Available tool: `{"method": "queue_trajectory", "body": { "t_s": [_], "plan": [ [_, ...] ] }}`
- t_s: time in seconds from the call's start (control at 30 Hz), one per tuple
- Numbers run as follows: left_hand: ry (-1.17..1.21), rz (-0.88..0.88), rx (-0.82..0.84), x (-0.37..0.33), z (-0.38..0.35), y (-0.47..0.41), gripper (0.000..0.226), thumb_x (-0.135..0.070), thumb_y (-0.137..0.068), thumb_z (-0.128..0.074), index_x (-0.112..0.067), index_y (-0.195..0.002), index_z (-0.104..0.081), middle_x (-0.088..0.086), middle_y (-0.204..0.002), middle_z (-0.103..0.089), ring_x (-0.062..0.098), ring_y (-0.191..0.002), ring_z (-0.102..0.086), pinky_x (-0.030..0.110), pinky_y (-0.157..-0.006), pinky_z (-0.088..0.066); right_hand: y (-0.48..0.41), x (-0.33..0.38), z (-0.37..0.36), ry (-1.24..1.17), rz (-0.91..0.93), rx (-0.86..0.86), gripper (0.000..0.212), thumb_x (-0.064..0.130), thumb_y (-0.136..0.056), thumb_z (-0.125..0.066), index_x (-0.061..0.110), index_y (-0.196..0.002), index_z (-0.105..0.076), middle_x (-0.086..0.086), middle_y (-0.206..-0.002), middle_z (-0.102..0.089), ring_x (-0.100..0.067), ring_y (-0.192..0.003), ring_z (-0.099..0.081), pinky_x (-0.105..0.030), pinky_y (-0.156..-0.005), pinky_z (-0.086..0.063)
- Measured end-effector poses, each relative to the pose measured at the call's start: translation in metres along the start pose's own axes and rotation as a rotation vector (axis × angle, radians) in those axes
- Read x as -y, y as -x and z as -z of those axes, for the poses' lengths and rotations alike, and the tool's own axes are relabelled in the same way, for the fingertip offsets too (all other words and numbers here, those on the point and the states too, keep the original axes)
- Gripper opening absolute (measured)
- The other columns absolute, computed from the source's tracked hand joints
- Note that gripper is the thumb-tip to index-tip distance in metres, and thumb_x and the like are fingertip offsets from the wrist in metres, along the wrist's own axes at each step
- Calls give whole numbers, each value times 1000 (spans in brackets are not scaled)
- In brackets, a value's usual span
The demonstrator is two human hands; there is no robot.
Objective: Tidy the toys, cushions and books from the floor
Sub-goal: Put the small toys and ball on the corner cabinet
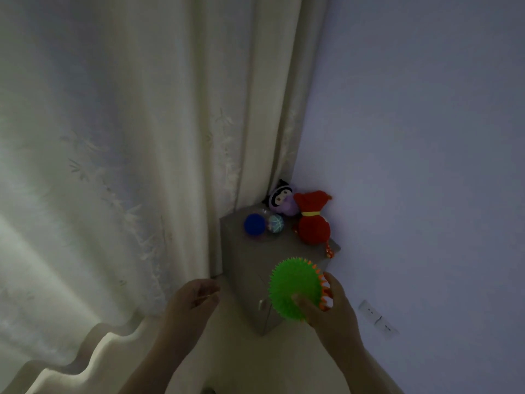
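Green spiky ball (294, 288) sits in right grip (331, 308).

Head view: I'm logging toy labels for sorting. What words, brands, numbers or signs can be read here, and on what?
None can be read in this dim view.
The patterned ball: markings blurred, not legible as text.
The red pouch toy: yellow band, no lettering visible.
The wall socket: too small and dark for any label.
The green spiky ball in the right hand: no print visible.

spiky ball (292, 285) partly hides right hand (332, 311) fingers; left hand (190, 305) maybe holds something.
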State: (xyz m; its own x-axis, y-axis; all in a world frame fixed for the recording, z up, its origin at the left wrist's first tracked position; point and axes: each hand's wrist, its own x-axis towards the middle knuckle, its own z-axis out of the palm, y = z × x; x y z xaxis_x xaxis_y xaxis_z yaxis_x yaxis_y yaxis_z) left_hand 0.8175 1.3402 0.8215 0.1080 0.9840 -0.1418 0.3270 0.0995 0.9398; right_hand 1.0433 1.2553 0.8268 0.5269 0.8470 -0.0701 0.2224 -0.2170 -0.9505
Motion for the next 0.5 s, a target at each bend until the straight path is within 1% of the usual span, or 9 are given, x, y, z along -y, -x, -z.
{"method": "queue_trajectory", "body": {
  "t_s": [0.07,0.13,0.2,0.27,0.33,0.4,0.43,0.47,0.5],
  "plan": [
    [8,7,13,-2,-4,-30,25,-3,-84,-68,-28,-82,-66,3,-87,-73,3,-63,-62,31,-74,-50,-30,1,-9,3,-14,1,58,47,-58,-79,36,-110,-56,10,-101,-66,-10,-92,-65,-35,-74,-58],
    [16,28,13,-6,-7,-65,25,-4,-84,-68,-29,-82,-66,2,-88,-73,9,-72,-65,36,-79,-51,-60,3,-21,4,-17,-7,55,46,-59,-80,40,-107,-55,12,-102,-65,-8,-91,-64,-39,-76,-58],
    [17,54,19,-12,-7,-106,19,-13,-84,-70,-31,-83,-66,0,-89,-73,17,-82,-67,40,-83,-52,-96,8,-35,19,-41,-18,59,53,-53,-76,42,-107,-54,13,-102,-65,-7,-90,-64,-42,-78,-58],
    [-1,61,35,-17,-5,-143,10,-27,-78,-70,-32,-86,-66,-2,-89,-73,17,-85,-67,40,-84,-53,-130,11,-50,54,-60,-27,59,54,-53,-77,45,-106,-52,13,-104,-64,-9,-92,-63,-42,-81,-57],
    [-37,54,61,-24,-5,-169,11,-25,-82,-69,-28,-93,-67,-4,-92,-72,14,-87,-66,37,-84,-53,-151,17,-60,75,-54,-17,64,52,-58,-79,43,-115,-51,9,-108,-64,-13,-95,-63,-43,-82,-56],
    [-64,48,68,-26,-3,-198,14,-17,-87,-66,-24,-99,-66,-5,-94,-71,13,-89,-65,31,-82,-52,-175,18,-70,86,-68,-22,71,55,-58,-77,38,-122,-50,8,-110,-63,-9,-93,-62,-34,-76,-56],
    [-78,48,68,-27,-3,-212,15,-16,-88,-65,-24,-100,-66,-6,-94,-70,12,-89,-64,27,-79,-50,-185,20,-75,92,-80,-14,66,50,-64,-78,35,-122,-49,8,-110,-63,-4,-91,-61,-26,-71,-53],
    [-86,42,68,-28,-4,-224,15,-16,-88,-65,-24,-100,-65,-7,-94,-70,10,-88,-64,24,-76,-48,-196,20,-80,90,-84,-5,62,43,-68,-80,35,-121,-48,8,-110,-63,-2,-89,-59,-23,-70,-52],
    [-96,42,69,-30,-4,-233,14,-17,-88,-65,-24,-100,-65,-8,-94,-69,7,-87,-63,21,-73,-46,-205,18,-83,92,-96,3,64,41,-69,-81,35,-123,-46,7,-112,-62,-4,-91,-60,-26,-73,-53]
  ]
}}
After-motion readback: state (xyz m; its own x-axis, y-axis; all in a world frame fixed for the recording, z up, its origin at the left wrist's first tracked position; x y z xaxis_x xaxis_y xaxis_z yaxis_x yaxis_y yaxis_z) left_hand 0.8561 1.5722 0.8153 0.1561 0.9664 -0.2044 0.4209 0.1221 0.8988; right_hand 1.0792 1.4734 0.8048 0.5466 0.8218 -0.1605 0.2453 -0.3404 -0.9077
